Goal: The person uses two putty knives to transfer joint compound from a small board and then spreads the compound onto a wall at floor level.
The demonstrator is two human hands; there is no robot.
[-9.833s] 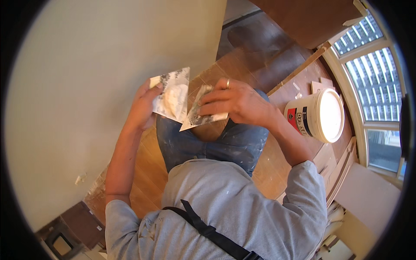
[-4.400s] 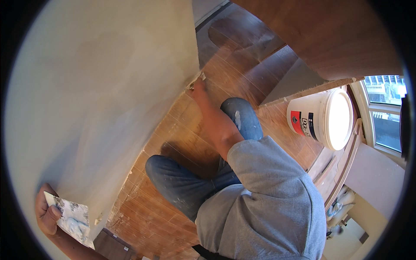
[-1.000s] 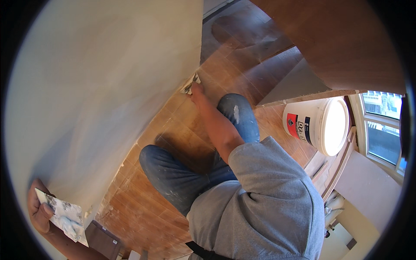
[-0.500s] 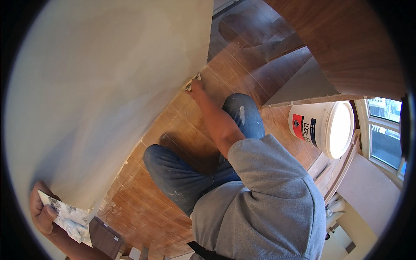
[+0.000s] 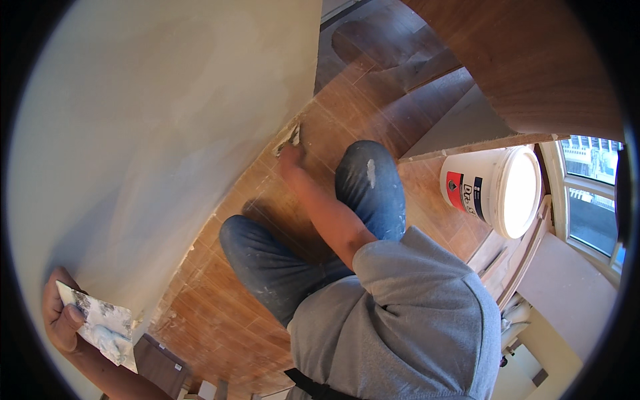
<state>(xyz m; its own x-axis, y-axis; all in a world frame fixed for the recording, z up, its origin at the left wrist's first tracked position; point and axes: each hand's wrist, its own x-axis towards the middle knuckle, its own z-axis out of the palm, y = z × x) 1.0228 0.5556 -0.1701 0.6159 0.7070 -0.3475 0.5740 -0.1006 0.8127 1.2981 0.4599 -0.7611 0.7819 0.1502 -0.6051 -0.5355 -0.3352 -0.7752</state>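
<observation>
At the lower left, my left hand (image 5: 64,319) grips a flat rectangular plate (image 5: 101,325) smeared with white putty, the thumb pressed over its face. The plate is held close to the pale wall (image 5: 167,113). My right arm reaches forward between my bent knees. At the foot of the wall, my right hand (image 5: 292,156) is closed round a putty knife (image 5: 295,137), whose light blade lies along the seam between wall and floor. The knife's handle is hidden in the fingers.
Wood-plank floor (image 5: 230,333) with pale smears runs along the wall. A white lidded bucket (image 5: 483,190) stands at the right, beside a brown wooden panel (image 5: 533,67). Behind the bucket are boards (image 5: 567,287) and a window (image 5: 590,193).
My right hand and the putty knife have slid a short way back along the wall's foot, toward me and to the left. The left hand keeps the plate in nearly the same place.
</observation>
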